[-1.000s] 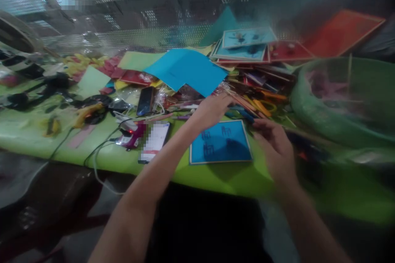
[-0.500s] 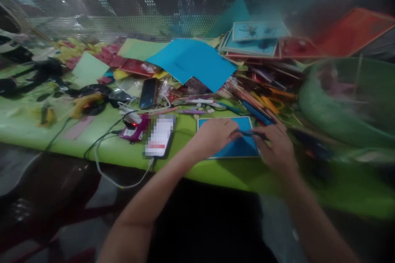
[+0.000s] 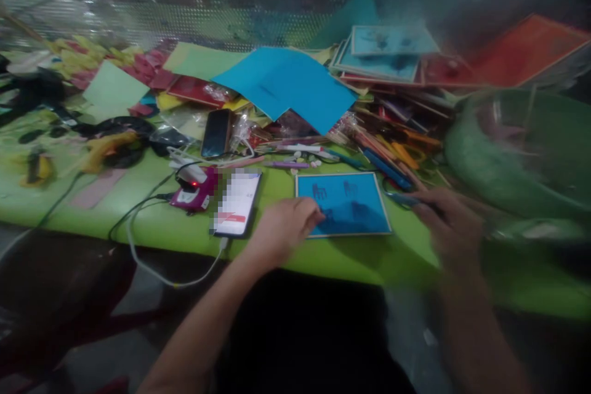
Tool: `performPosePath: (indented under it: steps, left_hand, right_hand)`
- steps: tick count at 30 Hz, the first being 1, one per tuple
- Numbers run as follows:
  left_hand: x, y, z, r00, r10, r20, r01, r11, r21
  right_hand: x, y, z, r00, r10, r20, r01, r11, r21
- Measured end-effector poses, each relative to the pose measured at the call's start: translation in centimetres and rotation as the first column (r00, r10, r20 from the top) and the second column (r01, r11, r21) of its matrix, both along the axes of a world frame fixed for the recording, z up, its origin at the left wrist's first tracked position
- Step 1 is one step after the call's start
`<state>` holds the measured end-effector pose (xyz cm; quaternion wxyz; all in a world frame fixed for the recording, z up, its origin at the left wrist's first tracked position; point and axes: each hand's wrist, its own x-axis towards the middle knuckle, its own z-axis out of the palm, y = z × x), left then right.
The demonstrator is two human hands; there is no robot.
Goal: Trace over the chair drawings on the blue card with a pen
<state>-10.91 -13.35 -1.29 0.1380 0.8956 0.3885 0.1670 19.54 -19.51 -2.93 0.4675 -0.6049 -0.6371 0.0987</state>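
Observation:
A blue card (image 3: 364, 218) with a pale border lies flat near the table's front edge, with small dark drawn figures on it. At its lower left corner is my left hand (image 3: 289, 228), fingers curled and pinched together; what they hold, if anything, is too small to make out. To the right of the card, my right hand (image 3: 450, 221) is closed around a slender dark blue pen (image 3: 402, 199), its front end pointing left towards the card. Blur hides the pen's finer details.
Left of the card lies a lit phone (image 3: 237, 203) on a cable, beside a purple device (image 3: 196, 191). Behind are a dark phone (image 3: 216, 133), blue paper (image 3: 286, 86) and stacked cards (image 3: 388, 49). A green basin (image 3: 480, 160) stands at right; a yellow glue gun (image 3: 104, 151) at left.
My hands have moved apart from above the blue card. The left went left and down to its corner; the right went right with the pen, uncovering the card's drawn figures.

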Motion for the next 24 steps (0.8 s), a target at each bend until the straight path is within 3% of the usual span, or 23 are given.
performPosePath:
  steps: [3, 6, 11, 16, 21, 24]
  left_hand:
    - [0.4, -1.3, -0.8, 0.979, -0.129, 0.156, 0.133, 0.991, -0.018]
    - [1.8, -2.2, -2.2, 0.975, -0.162, 0.153, 0.164, 0.986, 0.0]
    - [3.4, -3.8, -4.2, 0.972, -0.199, 0.128, 0.198, 0.98, 0.019]
    - [3.9, -5.3, -5.3, 0.956, -0.28, 0.091, 0.28, 0.96, 0.013]
    - [3.9, -5.5, -5.7, 0.954, -0.296, 0.043, 0.295, 0.955, 0.009]
    - [3.9, -5.4, -5.6, 0.952, -0.3, 0.055, 0.3, 0.954, 0.001]
  right_hand:
    - [-0.7, 0.1, -0.3, 0.992, 0.062, -0.111, -0.067, 0.997, -0.045]
    - [-1.3, 0.4, -0.9, 0.95, 0.047, -0.31, -0.077, 0.994, -0.084]
    - [-1.1, 0.5, -1.6, 0.807, 0.031, -0.59, -0.064, 0.997, -0.034]
    - [-1.1, 0.2, -0.8, 0.717, -0.007, -0.697, -0.072, 0.994, -0.084]
    - [-1.3, 0.3, -0.5, 0.693, -0.013, -0.721, -0.08, 0.992, -0.094]
    - [-1.5, 0.7, -0.8, 0.676, -0.056, -0.735, -0.108, 0.979, -0.175]
